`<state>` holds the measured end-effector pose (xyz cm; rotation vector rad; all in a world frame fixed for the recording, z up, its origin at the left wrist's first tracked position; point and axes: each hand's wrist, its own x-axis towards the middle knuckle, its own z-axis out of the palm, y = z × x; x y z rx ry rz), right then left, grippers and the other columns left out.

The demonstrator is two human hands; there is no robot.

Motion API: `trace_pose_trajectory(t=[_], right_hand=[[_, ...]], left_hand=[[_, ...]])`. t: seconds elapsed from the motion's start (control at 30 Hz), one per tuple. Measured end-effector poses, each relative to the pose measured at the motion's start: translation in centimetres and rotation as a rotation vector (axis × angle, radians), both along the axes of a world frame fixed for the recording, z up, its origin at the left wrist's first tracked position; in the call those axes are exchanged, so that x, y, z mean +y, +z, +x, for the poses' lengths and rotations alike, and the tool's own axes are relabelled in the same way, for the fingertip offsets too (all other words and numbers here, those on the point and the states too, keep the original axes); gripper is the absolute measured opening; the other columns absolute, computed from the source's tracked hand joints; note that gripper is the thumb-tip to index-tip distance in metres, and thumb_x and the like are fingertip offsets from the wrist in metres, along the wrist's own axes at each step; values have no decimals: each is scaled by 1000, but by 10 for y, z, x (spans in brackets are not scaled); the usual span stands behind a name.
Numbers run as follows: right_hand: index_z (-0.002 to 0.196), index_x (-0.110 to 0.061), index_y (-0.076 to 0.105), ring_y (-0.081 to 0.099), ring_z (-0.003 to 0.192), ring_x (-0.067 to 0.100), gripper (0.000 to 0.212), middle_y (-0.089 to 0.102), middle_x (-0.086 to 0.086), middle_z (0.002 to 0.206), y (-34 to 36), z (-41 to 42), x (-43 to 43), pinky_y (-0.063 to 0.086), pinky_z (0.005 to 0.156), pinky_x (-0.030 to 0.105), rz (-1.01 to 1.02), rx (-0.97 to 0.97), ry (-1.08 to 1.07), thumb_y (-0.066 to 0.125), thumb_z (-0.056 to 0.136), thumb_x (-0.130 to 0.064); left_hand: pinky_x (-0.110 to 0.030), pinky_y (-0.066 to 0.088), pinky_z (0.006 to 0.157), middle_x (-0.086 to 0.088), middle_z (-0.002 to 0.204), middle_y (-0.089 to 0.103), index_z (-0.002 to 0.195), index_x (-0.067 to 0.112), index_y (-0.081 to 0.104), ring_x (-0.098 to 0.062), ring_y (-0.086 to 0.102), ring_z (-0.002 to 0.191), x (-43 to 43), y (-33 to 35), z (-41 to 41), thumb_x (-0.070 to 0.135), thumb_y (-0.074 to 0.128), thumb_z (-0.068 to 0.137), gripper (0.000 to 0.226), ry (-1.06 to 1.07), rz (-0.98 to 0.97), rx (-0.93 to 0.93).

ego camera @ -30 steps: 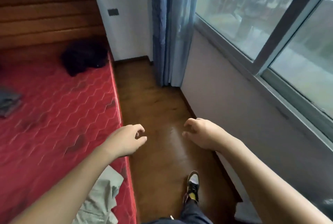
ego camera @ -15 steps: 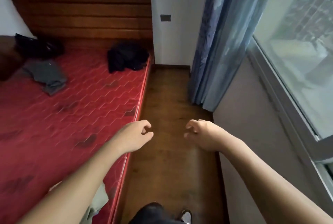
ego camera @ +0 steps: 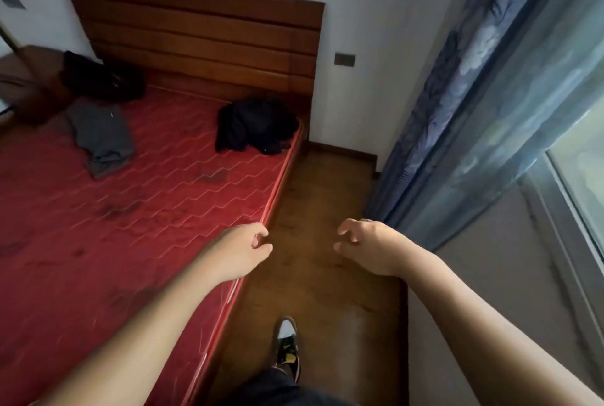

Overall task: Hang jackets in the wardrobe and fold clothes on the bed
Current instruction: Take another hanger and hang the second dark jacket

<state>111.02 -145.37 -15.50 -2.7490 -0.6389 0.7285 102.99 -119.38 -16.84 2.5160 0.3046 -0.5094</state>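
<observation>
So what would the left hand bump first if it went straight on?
Nothing close: the left hand points over the floor beside the bed; probably the blue curtain first, though depth is unclear.

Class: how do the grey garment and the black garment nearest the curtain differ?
The grey garment lies fairly flat; the black garment is bunched in a heap. The black garment sits at the edge of the red mattress; the grey garment lies further in. Both lie unfolded on it.
</observation>
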Motion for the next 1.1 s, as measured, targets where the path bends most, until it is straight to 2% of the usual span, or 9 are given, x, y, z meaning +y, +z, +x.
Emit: trace_pose_trajectory(t=[0.13,0.3,0.4,0.57,0.7,0.93,1.1], right_hand=[[140,-24,51,59,117,21,42,59,0,133,16,88,31,48,94,30,-2,-19,45,49,104,-46],[144,-24,49,57,121,20,45,57,2,137,21,182,52,47,96,30,18,6,50,49,104,-46],[140,-24,51,59,119,22,44,60,2,134,13,236,64,50,99,34,20,38,39,51,102,-47],[141,-25,51,56,125,21,45,58,2,137,-4,328,80,47,101,34,63,87,113,52,102,-47],[143,-26,49,52,129,22,47,55,5,141,-18,427,93,45,105,39,63,116,190,51,102,-49],[147,-24,46,52,127,20,49,52,5,145,-17,582,118,47,101,34,8,130,332,50,103,-47],[147,-23,46,54,125,20,50,52,5,145,-26,652,149,48,102,36,-15,166,415,49,104,-47]], left_hand=[[-36,53,92,5,134,59,136,32,53,-13,61,108,25,8,81,46,54,99,40,27,-2,19],[-34,53,84,7,132,59,137,32,51,-13,63,103,43,19,168,45,51,100,39,33,39,32],[-29,48,83,6,139,56,139,32,49,-13,61,110,51,13,214,45,51,101,41,51,34,66],[-36,51,95,6,138,58,138,34,50,-16,60,116,63,-6,290,48,51,99,42,91,61,107],[-36,51,94,7,134,60,135,34,53,-15,61,114,64,-19,369,50,52,98,41,163,97,110],[-33,46,100,-1,131,64,134,22,58,-19,59,120,66,-26,487,48,56,93,49,260,94,91],[-37,49,91,-6,124,64,126,20,60,-25,61,112,80,-40,540,42,56,95,38,283,99,128]])
